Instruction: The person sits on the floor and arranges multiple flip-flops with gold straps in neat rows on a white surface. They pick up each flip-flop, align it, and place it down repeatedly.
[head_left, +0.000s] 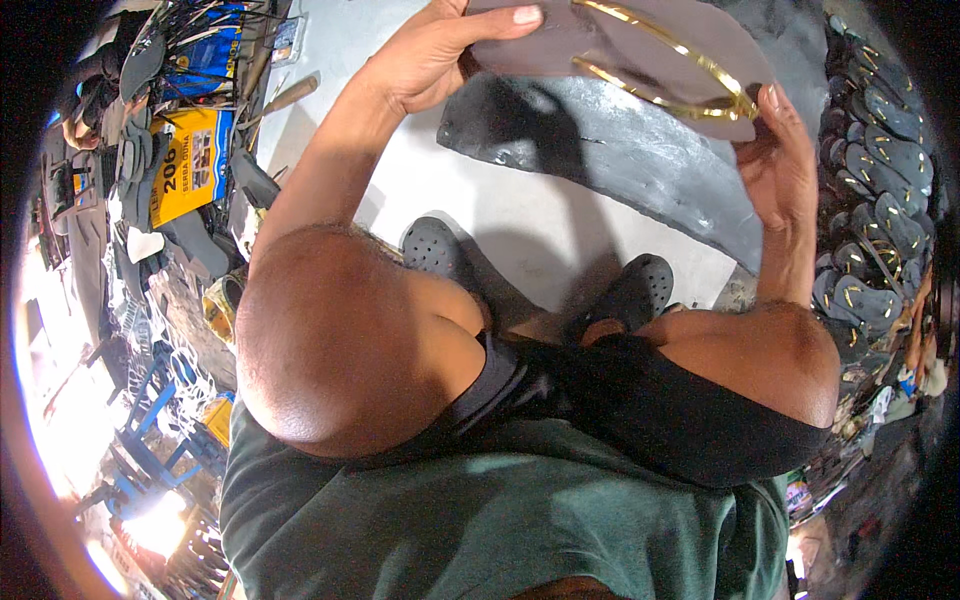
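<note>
Holding a sandal (628, 56) between them, left hand (425, 50) and right hand (783, 165) stretch forward.

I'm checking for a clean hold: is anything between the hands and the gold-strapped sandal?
Nothing visible: the left hand meets the sandal directly at its left end, the right hand at its right end.

Your head cam (L of pair, fisheye) looks steeply down, v. wide, from above your dark green shirt (500, 510), which sits nr the lens; L hand (425, 55) & R hand (785, 165) are farther fwd, twd top edge, w/ perforated clogs (648, 290) below them in frame.
</note>
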